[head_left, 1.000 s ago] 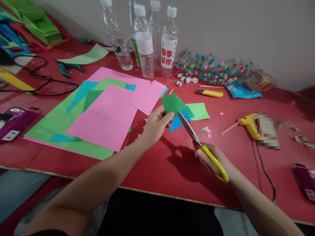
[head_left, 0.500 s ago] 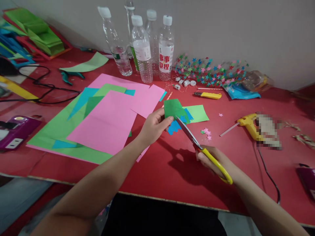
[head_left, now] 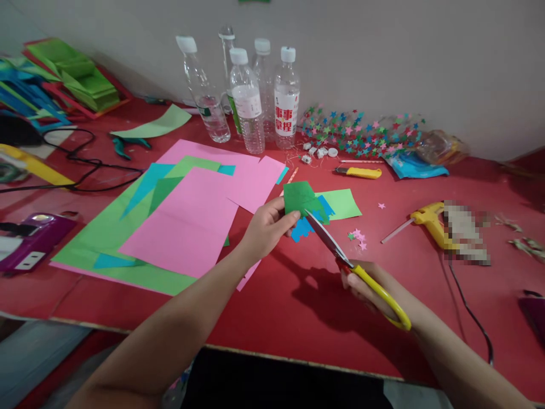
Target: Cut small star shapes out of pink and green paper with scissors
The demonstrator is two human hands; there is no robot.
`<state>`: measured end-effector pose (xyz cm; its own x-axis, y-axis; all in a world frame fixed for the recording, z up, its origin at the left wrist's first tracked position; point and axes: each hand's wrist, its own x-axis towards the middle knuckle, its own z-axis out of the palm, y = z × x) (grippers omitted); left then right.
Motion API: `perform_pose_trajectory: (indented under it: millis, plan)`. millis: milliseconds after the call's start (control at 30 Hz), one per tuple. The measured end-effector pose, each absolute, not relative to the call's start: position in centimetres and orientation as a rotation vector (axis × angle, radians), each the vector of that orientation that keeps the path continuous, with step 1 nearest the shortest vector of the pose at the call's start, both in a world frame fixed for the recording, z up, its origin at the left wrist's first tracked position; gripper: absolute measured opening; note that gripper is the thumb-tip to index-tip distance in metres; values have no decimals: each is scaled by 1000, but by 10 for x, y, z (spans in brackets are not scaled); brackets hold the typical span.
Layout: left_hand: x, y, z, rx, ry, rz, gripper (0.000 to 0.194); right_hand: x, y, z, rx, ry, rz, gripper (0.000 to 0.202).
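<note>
Between thumb and fingers, my left hand (head_left: 268,222) pinches a small dark green sheet of paper (head_left: 298,196) by its lower left edge, above the table. Around the handles of a pair of yellow scissors (head_left: 378,292) my right hand (head_left: 368,281) is closed. The blade tips meet the lower edge of the green paper, close to my left thumb. Beneath and behind it lie blue paper scraps with jagged edges (head_left: 303,228) and a light green sheet (head_left: 344,204). A few small pink and green paper stars (head_left: 357,234) rest to the right of the blades.
Large pink, green and blue sheets (head_left: 183,221) spread to the left. Plastic bottles (head_left: 249,113) stand by the wall beside a heap of colourful stars (head_left: 361,133). A yellow cutter (head_left: 361,172) and a yellow glue gun (head_left: 430,218) with its cord lie on the right.
The whole scene sits slightly lower in the picture, as my head view has tilted up. Both hands keep their grip, with the scissors' tips still at the green paper's edge.
</note>
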<state>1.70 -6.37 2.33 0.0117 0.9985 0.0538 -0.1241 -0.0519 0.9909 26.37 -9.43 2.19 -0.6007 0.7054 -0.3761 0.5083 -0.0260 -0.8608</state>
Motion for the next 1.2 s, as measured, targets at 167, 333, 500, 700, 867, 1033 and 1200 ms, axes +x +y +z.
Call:
perform_pose_trajectory:
  millis: [167,333,500,700,867,1033,1200]
  plan:
    - [16,-64,21,1190,1091,1299,8,262,-94,22,-1324,-2096,1653,55]
    - [16,-64,22,1164,1073,1290,8,263,-94,23,-1301,-2115,1650,54]
    - [17,-65,24,1166,1099,1293,8,263,-96,23,-1289,-2079,1665,54]
    - [16,-65,22,1218,1101,1281,10,263,-95,19,-1286,-2051,1708,55]
    - [15,-64,21,1258,1088,1255,11,265,-95,15,-1276,-2028,1716,53]
    - [14,-65,23,1261,1074,1251,10,266,-95,14,-1293,-2009,1732,53]
    - [15,-64,23,1173,1051,1258,11,266,-95,12,-1274,-2003,1717,53]
